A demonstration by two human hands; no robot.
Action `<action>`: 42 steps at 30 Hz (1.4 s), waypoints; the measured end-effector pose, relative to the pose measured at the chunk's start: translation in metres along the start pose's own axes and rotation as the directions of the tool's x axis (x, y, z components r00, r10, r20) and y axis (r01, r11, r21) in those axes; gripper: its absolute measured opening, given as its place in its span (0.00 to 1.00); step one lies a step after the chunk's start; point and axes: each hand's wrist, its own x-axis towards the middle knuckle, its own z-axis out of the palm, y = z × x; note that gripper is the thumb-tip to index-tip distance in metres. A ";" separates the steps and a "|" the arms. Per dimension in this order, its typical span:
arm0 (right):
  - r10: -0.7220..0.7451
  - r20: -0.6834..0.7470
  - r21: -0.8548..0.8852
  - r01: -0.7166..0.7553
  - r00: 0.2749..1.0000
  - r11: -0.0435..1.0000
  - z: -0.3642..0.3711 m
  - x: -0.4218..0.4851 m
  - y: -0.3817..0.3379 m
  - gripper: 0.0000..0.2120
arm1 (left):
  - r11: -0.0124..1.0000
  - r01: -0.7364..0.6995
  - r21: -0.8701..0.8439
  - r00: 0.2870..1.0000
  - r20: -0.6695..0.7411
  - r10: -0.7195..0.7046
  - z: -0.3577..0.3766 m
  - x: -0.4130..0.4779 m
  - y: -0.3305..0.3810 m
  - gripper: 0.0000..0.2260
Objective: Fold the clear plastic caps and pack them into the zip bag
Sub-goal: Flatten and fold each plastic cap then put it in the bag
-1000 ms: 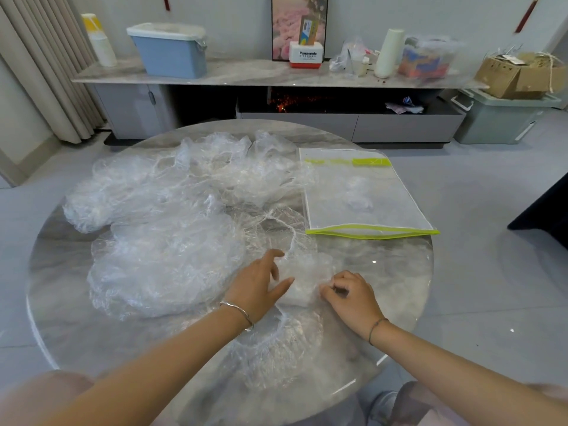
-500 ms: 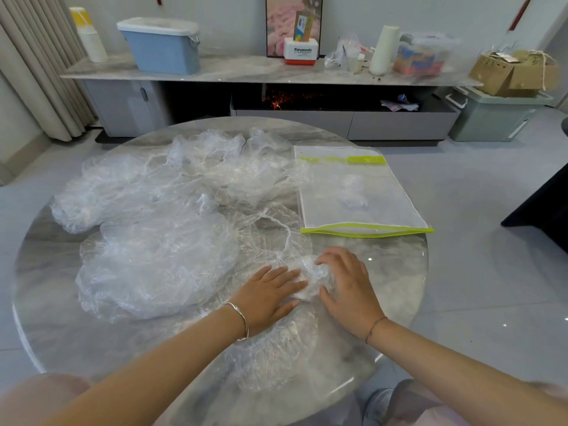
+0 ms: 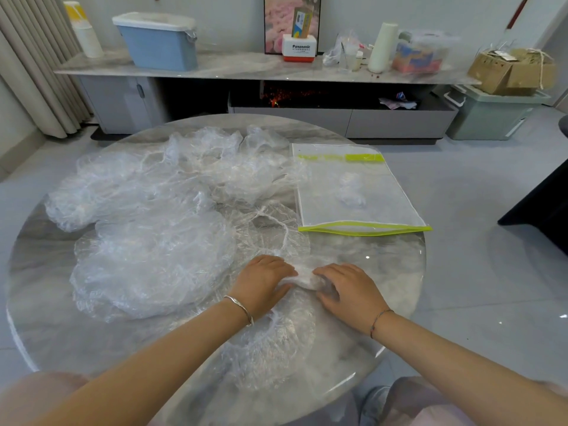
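Observation:
A small folded clear plastic cap (image 3: 303,277) lies on the round marble table (image 3: 396,272) near its front. My left hand (image 3: 264,282) grips its left end with curled fingers. My right hand (image 3: 349,290) grips its right end, thumb tucked below. Another clear cap (image 3: 270,345) lies spread out under my wrists. A big heap of loose clear caps (image 3: 153,216) covers the left and middle of the table. The clear zip bag (image 3: 381,192) with yellow-green edges lies flat at the right, a folded cap (image 3: 350,193) inside it.
Behind the table runs a long low cabinet (image 3: 246,67) with a blue bin (image 3: 158,41), a white box and clutter. A curtain (image 3: 33,66) hangs at the left. A green crate (image 3: 488,115) with a cardboard box on it stands at the right, on grey floor tiles.
My left hand went from reaching, to pressing flat, to curling round the cap. My right hand closed in from the right, and the cap is now squeezed into a tighter bundle between them.

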 end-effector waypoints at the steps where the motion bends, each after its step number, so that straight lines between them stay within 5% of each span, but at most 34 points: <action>1: 0.045 -0.031 0.056 -0.043 0.999 0.998 0.000 0.000 0.000 0.12 | 0.999 0.005 -0.033 1.000 -0.003 -0.006 -0.002 0.000 0.002 0.14; 4: 0.199 0.000 0.307 -0.189 0.980 0.933 -0.001 0.002 0.002 0.04 | 0.995 0.037 -0.095 0.999 -0.001 -0.037 -0.007 -0.001 0.007 0.17; 12: 0.400 0.109 0.636 -0.373 0.910 0.676 0.005 0.007 -0.004 0.07 | 0.938 0.309 -0.156 0.949 0.108 -0.295 -0.006 -0.005 0.010 0.15; 15: 0.461 0.092 0.628 -0.411 0.882 0.661 0.005 0.010 -0.002 0.09 | 0.948 0.304 -0.095 0.951 0.084 -0.297 -0.007 -0.004 0.008 0.17; 18: 0.472 0.084 0.596 -0.423 0.878 0.683 0.005 0.014 -0.001 0.13 | 0.998 0.060 0.030 0.998 -0.026 -0.059 -0.006 -0.006 0.008 0.14; 21: 0.433 0.075 0.526 -0.404 0.898 0.748 0.005 0.017 0.001 0.16 | 0.983 -0.118 0.142 0.993 0.027 0.115 0.000 -0.007 0.007 0.17; 28: 0.442 0.167 0.189 -0.469 0.881 0.863 -0.003 0.020 0.003 0.14 | 0.972 -0.089 0.215 0.989 0.139 0.060 0.002 -0.010 0.006 0.18; 32: 0.487 0.263 0.282 -0.549 0.833 0.786 -0.004 0.025 0.003 0.12 | 0.994 -0.015 0.110 0.990 0.139 -0.001 -0.002 -0.010 0.009 0.25; 38: 0.317 0.058 0.635 -0.280 0.947 0.720 -0.036 0.037 -0.017 0.14 | 0.977 0.147 -0.152 0.978 -0.124 -0.166 -0.035 0.001 0.011 0.24; 42: 0.092 -0.001 0.569 -0.076 0.996 0.819 -0.059 0.036 -0.034 0.13 | 0.907 0.281 -0.312 0.952 -0.032 -0.306 -0.061 0.006 0.012 0.25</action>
